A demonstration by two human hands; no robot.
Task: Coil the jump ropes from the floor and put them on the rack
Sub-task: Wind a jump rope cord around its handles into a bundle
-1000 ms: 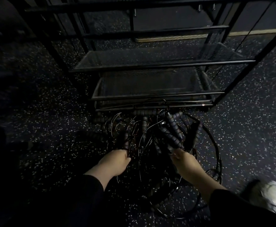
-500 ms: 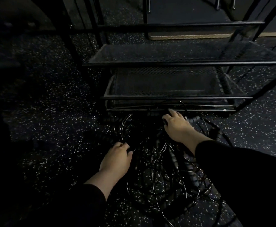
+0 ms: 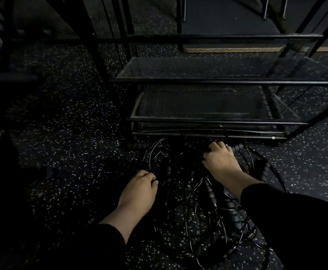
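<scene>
1. The jump ropes [image 3: 196, 190] lay in a dark tangle on the speckled floor [image 3: 65, 152], right in front of the rack [image 3: 217, 121] and between the two hands.
2. The rack stood just behind the tangle; its black mesh shelves held no ropes, and a loop or two of cord rose against its lowest front bar.
3. The left hand [image 3: 139, 190] rested knuckles-up at the near left edge of the tangle. Its fingers were curled down into the cords, but the dim light hid whether they actually held one.
4. The right hand [image 3: 221, 160] reached farther forward, close to the bottom of the rack. Its fingers were bent over a ribbed rope handle [image 3: 237, 147] that stuck out to the right of them.
5. Both arms wore black sleeves [image 3: 287, 215].
</scene>
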